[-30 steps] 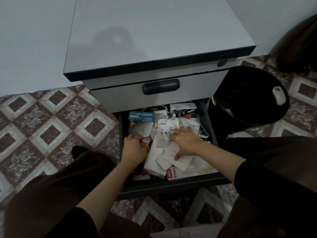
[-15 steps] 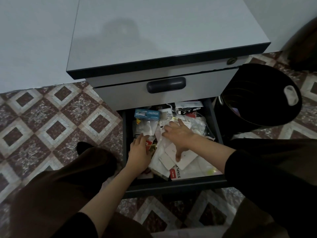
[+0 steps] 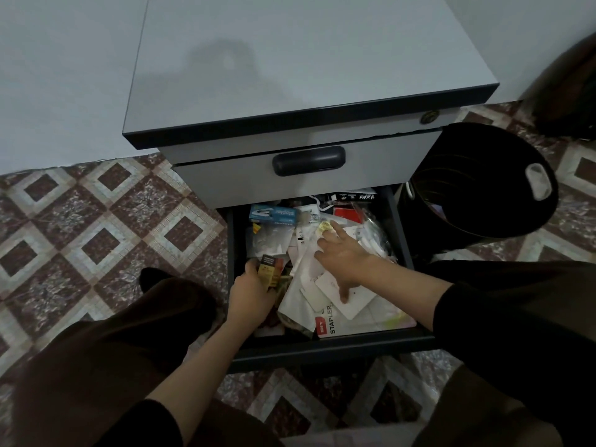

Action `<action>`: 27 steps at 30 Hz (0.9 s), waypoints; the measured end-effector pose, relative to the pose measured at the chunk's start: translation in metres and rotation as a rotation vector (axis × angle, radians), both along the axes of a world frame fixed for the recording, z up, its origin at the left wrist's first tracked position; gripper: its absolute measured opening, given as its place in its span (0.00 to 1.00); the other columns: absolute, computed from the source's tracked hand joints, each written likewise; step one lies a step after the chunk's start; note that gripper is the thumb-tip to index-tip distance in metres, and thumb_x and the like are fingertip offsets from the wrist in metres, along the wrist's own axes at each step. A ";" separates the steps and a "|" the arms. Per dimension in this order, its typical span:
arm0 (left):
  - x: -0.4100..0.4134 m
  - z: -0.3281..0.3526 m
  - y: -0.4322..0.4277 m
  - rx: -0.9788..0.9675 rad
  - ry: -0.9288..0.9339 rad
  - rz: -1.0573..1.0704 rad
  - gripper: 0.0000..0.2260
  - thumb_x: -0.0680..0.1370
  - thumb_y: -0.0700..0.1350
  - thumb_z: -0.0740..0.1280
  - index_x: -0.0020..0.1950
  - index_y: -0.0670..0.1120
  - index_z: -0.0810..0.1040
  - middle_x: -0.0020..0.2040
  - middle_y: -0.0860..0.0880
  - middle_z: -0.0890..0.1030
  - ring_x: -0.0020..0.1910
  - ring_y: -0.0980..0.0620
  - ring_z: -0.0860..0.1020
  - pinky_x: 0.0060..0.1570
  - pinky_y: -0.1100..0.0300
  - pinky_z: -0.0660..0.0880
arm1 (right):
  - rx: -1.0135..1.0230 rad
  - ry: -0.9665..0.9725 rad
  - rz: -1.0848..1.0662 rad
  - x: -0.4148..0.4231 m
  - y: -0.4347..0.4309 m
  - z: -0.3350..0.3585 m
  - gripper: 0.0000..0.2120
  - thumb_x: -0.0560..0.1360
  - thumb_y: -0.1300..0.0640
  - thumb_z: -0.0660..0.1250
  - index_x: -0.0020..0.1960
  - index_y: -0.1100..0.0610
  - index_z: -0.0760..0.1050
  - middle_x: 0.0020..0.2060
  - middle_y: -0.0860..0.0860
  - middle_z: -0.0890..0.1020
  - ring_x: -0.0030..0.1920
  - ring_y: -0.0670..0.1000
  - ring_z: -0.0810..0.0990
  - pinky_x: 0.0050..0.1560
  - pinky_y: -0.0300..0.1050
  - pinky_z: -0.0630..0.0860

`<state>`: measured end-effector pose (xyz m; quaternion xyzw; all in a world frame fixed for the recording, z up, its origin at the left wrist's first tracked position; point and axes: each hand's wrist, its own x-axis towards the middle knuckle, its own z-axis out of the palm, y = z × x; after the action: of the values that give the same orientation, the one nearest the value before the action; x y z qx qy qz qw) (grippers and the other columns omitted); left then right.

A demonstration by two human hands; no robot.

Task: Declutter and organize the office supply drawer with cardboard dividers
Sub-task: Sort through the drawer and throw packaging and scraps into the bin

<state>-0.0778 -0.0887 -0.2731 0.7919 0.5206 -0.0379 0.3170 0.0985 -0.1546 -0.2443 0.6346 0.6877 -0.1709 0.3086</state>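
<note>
The lower drawer (image 3: 325,350) of a grey cabinet stands pulled out, crammed with papers, cards and packets. My left hand (image 3: 250,296) grips a small dark and yellow box (image 3: 270,269) at the drawer's left side. My right hand (image 3: 343,256) lies spread over white cards (image 3: 350,301) in the middle, its fingers straight and its fingertips near a yellow sticker (image 3: 325,226). A blue stapler box (image 3: 274,214) lies at the back left, a black stapler box (image 3: 356,197) at the back right, and a white STAPLER pack (image 3: 329,322) near the front.
The closed upper drawer with a dark handle (image 3: 309,160) overhangs the back of the open one. A black bin (image 3: 477,195) stands right of the cabinet. Patterned tile floor (image 3: 96,227) spreads to the left. My dark-clothed knees flank the drawer front.
My left hand has lifted the small dark and yellow box out of the clutter. My right hand slid further back across the cards toward the yellow sticker.
</note>
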 end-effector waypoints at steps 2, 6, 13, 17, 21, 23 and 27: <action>0.004 0.007 -0.001 0.001 -0.131 0.049 0.26 0.74 0.41 0.69 0.69 0.40 0.65 0.55 0.42 0.79 0.51 0.44 0.78 0.45 0.58 0.72 | 0.014 0.001 -0.009 0.004 -0.003 0.000 0.40 0.65 0.37 0.72 0.69 0.58 0.67 0.72 0.60 0.59 0.75 0.59 0.48 0.71 0.61 0.34; 0.017 0.020 0.008 -0.047 -0.306 0.190 0.23 0.74 0.41 0.70 0.66 0.40 0.69 0.57 0.45 0.78 0.54 0.51 0.76 0.48 0.64 0.69 | 0.027 0.080 -0.110 0.017 -0.012 0.002 0.44 0.64 0.37 0.73 0.72 0.56 0.63 0.73 0.59 0.57 0.75 0.59 0.48 0.72 0.61 0.38; 0.038 0.003 0.018 -0.397 -0.206 0.193 0.15 0.71 0.46 0.73 0.54 0.39 0.80 0.50 0.44 0.82 0.48 0.49 0.79 0.48 0.58 0.75 | 0.251 0.295 -0.489 0.041 -0.024 0.002 0.27 0.68 0.47 0.73 0.63 0.56 0.72 0.65 0.55 0.70 0.67 0.56 0.63 0.66 0.48 0.63; 0.054 0.002 0.008 -0.523 -0.281 0.248 0.10 0.73 0.49 0.71 0.44 0.42 0.82 0.45 0.43 0.83 0.44 0.49 0.80 0.46 0.60 0.74 | 0.291 0.282 -0.606 0.056 -0.036 0.001 0.20 0.73 0.53 0.68 0.62 0.57 0.73 0.62 0.56 0.72 0.64 0.57 0.66 0.62 0.47 0.67; 0.069 -0.002 0.000 -0.412 -0.177 0.135 0.10 0.73 0.49 0.71 0.47 0.43 0.78 0.49 0.45 0.81 0.47 0.50 0.78 0.48 0.60 0.74 | 0.276 0.283 -0.671 0.065 -0.048 -0.004 0.19 0.73 0.53 0.68 0.62 0.57 0.72 0.63 0.56 0.72 0.64 0.57 0.67 0.63 0.47 0.69; 0.073 -0.002 -0.003 -0.311 -0.102 0.025 0.15 0.73 0.50 0.71 0.53 0.43 0.77 0.53 0.45 0.78 0.52 0.49 0.76 0.49 0.60 0.72 | 0.265 0.304 -0.704 0.066 -0.051 -0.006 0.20 0.73 0.53 0.68 0.63 0.55 0.72 0.66 0.55 0.70 0.66 0.57 0.67 0.64 0.47 0.69; 0.076 -0.002 0.001 -0.381 -0.070 0.068 0.24 0.71 0.51 0.73 0.61 0.41 0.70 0.54 0.45 0.74 0.56 0.46 0.75 0.48 0.59 0.70 | 0.270 0.309 -0.731 0.069 -0.056 -0.006 0.21 0.73 0.50 0.68 0.64 0.53 0.71 0.64 0.54 0.73 0.64 0.55 0.70 0.60 0.46 0.68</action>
<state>-0.0016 -0.0876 -0.2747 0.7003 0.5193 -0.0973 0.4801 0.1670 -0.2102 -0.2504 0.8384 0.4717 -0.2709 0.0348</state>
